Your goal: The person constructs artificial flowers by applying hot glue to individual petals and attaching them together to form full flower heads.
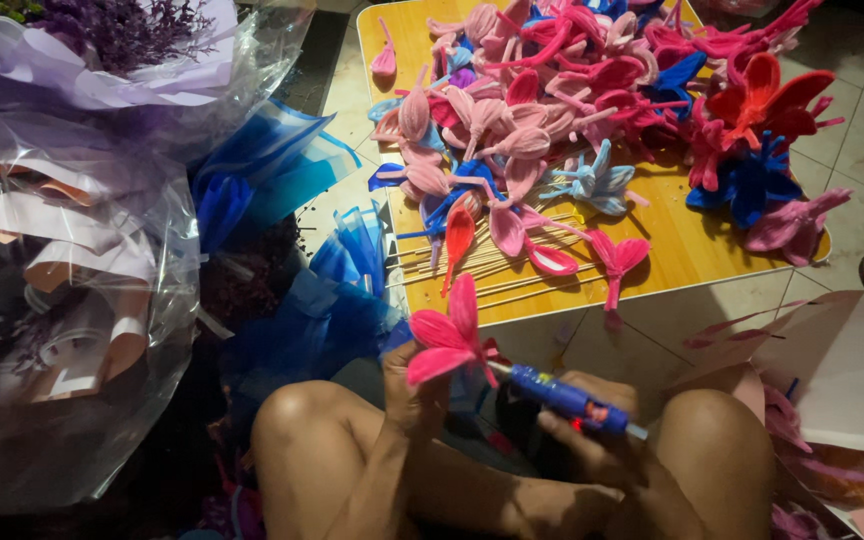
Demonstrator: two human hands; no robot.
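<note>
Head view: left hand (407,385) is clamped on a pink petal flower (449,335); right hand (592,435) grips a blue glue gun (562,398), nozzle at the flower base. Beyond the flower, the yellow bench (692,250) carries many finished petals and bare sticks (472,270); assembly appears well underway, sticks remaining.

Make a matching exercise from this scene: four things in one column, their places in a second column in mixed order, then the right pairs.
1. bright pink flower
2. blue glue gun
3. wooden sticks
4. purple bouquet

a. top left, in clear wrap
b. in the right hand
c. in the left hand
d. on the yellow table

Pairs: 1-c, 2-b, 3-d, 4-a
</note>
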